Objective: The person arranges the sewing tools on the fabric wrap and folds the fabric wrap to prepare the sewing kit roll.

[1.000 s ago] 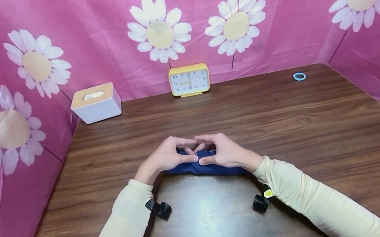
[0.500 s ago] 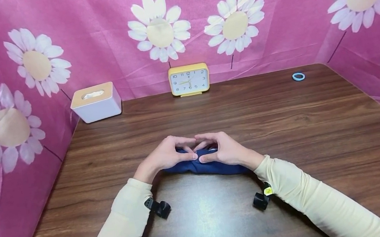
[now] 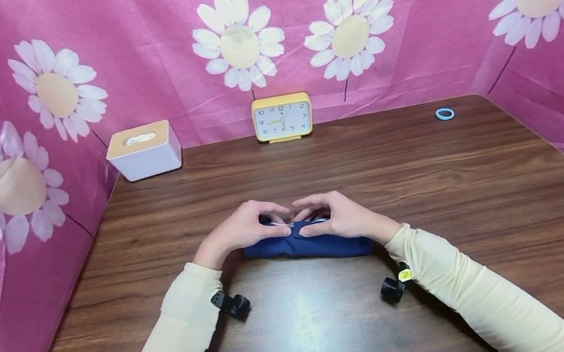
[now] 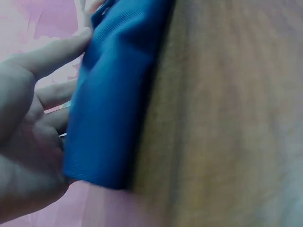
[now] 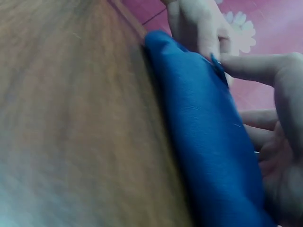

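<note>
A long, soft dark-blue pouch (image 3: 316,247) lies crosswise on the table in front of me. My left hand (image 3: 243,227) pinches its upper edge near the middle, thumb on the near side and fingers behind. Just to the right, my right hand (image 3: 349,217) holds the same edge in the same way. A thin pale line shows along the top between the fingers. In the left wrist view the pouch (image 4: 111,104) has a smooth, slightly creased face. A small raised flap of the pouch (image 5: 203,123) stands at the right thumb tip in the right wrist view.
A tissue box (image 3: 146,156) stands at the back left of the wooden table (image 3: 419,183). Behind the pouch is a yellow clock (image 3: 282,119) by the pink flowered cloth (image 3: 146,87). A light-blue ring (image 3: 444,114) lies at the back right.
The two hands have drawn slightly apart along the upper edge, the right one shifting a little rightward. More of the pouch's front face and pale top line shows now.
</note>
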The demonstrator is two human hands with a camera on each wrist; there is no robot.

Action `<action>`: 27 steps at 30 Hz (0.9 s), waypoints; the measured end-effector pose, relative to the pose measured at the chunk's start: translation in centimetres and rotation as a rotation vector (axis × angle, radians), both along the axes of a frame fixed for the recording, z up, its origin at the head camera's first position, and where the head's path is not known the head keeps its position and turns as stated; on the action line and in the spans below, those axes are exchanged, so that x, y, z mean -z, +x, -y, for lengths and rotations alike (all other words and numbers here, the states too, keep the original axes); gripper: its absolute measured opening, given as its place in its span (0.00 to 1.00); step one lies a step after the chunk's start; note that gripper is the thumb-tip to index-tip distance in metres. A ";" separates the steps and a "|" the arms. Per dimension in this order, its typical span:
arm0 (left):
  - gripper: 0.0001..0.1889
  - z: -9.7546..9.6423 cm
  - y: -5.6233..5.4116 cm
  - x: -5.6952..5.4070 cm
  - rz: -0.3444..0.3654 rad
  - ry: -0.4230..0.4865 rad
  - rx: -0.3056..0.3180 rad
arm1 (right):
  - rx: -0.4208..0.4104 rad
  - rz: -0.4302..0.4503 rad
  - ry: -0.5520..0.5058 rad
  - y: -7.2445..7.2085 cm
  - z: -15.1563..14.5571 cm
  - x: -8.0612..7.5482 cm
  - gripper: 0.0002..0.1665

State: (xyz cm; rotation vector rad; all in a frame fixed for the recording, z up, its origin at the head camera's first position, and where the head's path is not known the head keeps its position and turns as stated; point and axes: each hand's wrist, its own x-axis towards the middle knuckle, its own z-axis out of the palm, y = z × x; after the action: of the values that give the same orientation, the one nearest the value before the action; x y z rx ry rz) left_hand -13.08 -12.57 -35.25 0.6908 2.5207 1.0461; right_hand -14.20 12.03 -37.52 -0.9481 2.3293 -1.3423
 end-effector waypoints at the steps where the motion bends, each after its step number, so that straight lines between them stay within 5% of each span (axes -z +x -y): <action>1: 0.24 0.1 0.0 -0.2 -0.006 -0.017 0.003 | -0.009 -0.007 0.022 -0.1 -0.2 -0.1 0.35; 12: 0.25 1.5 0.0 -1.5 0.025 -0.191 0.011 | -0.139 -0.069 0.305 -1.5 -2.8 -1.4 0.30; 27: 0.14 2.1 -0.4 -0.7 0.024 -0.090 0.003 | -0.159 -0.084 0.248 -2.7 -4.1 -1.2 0.19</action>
State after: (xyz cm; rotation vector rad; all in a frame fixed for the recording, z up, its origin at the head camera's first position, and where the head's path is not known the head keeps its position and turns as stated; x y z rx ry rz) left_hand -13.44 -14.64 -34.57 0.6523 2.5275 0.9283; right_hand -16.91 16.17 -36.33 -1.0999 2.3549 -0.9446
